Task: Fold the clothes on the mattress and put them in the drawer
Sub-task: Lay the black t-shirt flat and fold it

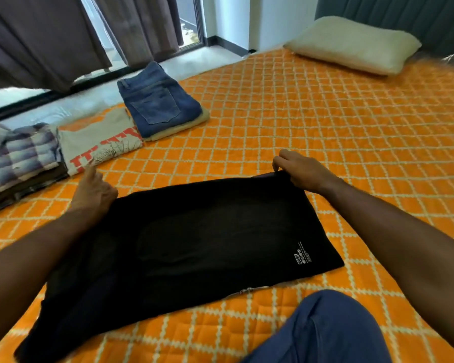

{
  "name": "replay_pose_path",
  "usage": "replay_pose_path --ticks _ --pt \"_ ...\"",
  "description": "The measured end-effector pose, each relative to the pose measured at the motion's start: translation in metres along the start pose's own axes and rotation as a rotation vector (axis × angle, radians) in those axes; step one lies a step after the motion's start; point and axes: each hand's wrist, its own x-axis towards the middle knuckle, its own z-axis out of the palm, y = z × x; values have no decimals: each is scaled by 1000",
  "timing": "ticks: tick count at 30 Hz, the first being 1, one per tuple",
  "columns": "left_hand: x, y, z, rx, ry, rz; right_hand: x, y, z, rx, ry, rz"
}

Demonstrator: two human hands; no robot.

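A black garment point(194, 239) lies flat and partly folded on the orange quilted mattress point(312, 127) in front of me. My right hand point(299, 171) pinches its far right corner. My left hand point(95, 189) holds the far left corner, with the index finger sticking out. Folded clothes sit at the left edge: blue jeans point(157, 100) on a beige piece, a grey printed t-shirt point(100, 145), and a plaid shirt point(19, 155) on a dark stack. No drawer is in view.
A cream pillow point(351, 44) lies at the head of the mattress by a grey headboard point(393, 14). Dark curtains point(37, 40) hang over a window at the far left. My knee in blue trousers point(330, 328) is at the bottom right.
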Motion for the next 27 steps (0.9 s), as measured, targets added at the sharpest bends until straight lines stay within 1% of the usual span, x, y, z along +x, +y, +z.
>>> replay_pose_path --ticks 3,5,7,10,12,15,17,19,21,23,27 --pt "-36 16 -1 -137 -51 -32 -29 -15 -8 -68 -57 -60" --pt "-59 27 4 -236 -78 -41 -48 -27 -7 -128 -137 -84" --pt "-79 42 13 -280 -111 -50 -62 -38 0 -190 -210 -79" --pt "-101 60 26 -297 -128 -45 -76 -55 15 -139 -301 3" --pt "-110 60 33 -290 -138 -41 -80 -65 14 -84 -336 74" --pt "-118 53 40 -340 -115 -101 -78 -72 9 -73 -405 154" --pt "-121 45 46 -452 -96 -159 -73 -82 7 -41 -407 218" --pt "-123 38 55 -637 -86 -172 -64 -102 10 30 -384 240" --pt "-127 33 67 -787 -57 -157 -48 -134 18 109 -344 200" --pt "-130 27 79 -864 -24 -143 -29 -172 25 204 -316 160" --pt "-143 22 112 -1053 -15 -101 18 -258 27 325 -316 76"
